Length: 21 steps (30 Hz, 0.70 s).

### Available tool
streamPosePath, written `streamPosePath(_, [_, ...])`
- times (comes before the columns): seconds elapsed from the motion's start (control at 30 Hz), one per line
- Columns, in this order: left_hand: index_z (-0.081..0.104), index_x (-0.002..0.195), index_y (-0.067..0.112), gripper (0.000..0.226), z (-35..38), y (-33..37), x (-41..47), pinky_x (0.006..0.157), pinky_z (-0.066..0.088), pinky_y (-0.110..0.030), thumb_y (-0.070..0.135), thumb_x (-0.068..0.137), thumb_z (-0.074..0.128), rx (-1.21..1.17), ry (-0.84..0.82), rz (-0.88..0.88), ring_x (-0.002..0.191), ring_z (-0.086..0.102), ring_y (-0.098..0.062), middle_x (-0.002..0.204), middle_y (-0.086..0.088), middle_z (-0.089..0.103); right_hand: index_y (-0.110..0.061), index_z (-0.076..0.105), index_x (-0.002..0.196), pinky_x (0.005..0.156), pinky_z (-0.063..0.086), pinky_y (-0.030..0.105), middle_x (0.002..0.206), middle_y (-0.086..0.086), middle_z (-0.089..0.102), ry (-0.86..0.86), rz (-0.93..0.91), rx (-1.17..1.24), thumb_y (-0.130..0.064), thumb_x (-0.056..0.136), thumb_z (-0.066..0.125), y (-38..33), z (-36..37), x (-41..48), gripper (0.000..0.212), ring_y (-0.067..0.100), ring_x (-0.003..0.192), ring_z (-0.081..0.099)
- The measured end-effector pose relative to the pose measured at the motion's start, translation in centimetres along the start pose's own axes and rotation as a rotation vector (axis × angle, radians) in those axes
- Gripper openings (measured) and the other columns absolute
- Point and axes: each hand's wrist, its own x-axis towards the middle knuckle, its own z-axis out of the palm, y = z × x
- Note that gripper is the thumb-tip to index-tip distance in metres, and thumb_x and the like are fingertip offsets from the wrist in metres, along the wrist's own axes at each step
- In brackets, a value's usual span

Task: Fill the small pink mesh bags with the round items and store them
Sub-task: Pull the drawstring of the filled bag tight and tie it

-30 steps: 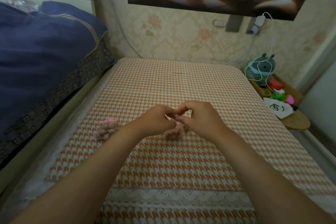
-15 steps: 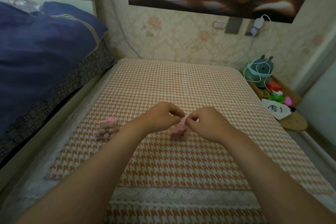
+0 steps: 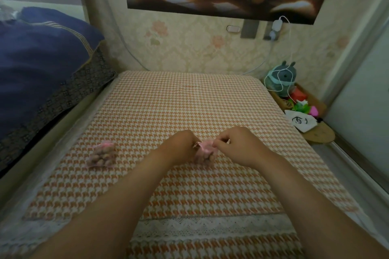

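A small pink mesh bag [image 3: 204,154] holding round brownish items rests on the orange houndstooth cloth [image 3: 189,107] between my hands. My left hand [image 3: 182,145] pinches the left side of its gathered top. My right hand [image 3: 235,145] pinches the right side, fingers curled on the pink drawstring. A second pink mesh bag [image 3: 102,154], filled with round items and tied at the top, lies on the cloth to the left, apart from both hands.
A dark blue quilt [image 3: 37,65] is piled on the bed at the left. At the right, beside the cloth's edge, a low wooden shelf [image 3: 320,132] carries a grey plush toy [image 3: 283,78], a white cable and small colourful things. The wallpapered wall stands behind.
My hands have parted sideways from touching each other, and now pull at opposite sides of the bag's top. The bag shows more between them. The left bag has not moved.
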Motion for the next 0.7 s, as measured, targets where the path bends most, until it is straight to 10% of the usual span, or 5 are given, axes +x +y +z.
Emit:
streamPosePath(0.2, [0.07,0.087,0.003,0.017,0.5,0.7,0.4,0.067,0.04,-0.03,0.017,0.088,0.061,0.108,-0.027,-0.018,0.087,0.063,-0.03,0.092,-0.016,0.067,-0.008,0.064,0.067,0.056,0.052,0.046,0.067,0.005,0.069,0.018,-0.005,0.011,-0.035,0.09,0.056,0.2,-0.1,0.4,0.036,0.021,0.052,0.053])
streamPosePath(0.5, [0.069,0.094,0.023,0.009,-2.1,1.6,0.5,0.065,0.045,-0.011,0.02,0.085,0.072,-0.399,0.32,-0.008,0.071,0.06,0.002,0.084,0.014,0.067,-0.032,0.077,0.086,0.077,0.059,0.045,0.085,-0.009,0.075,-0.005,-0.004,0.02,-0.037,0.092,0.058,0.6,-0.4,0.6,0.02,0.013,0.079,0.069])
streamPosePath(0.7, [0.075,0.092,0.025,0.008,-1.8,3.2,-0.5,0.069,0.049,-0.011,0.025,0.085,0.073,-0.41,0.213,0.149,0.079,0.062,0.0,0.088,0.013,0.071,-0.029,0.076,0.085,0.066,0.056,0.04,0.077,-0.004,0.071,-0.026,0.017,0.008,-0.037,0.092,0.058,0.4,-0.6,0.6,0.021,0.016,0.07,0.065])
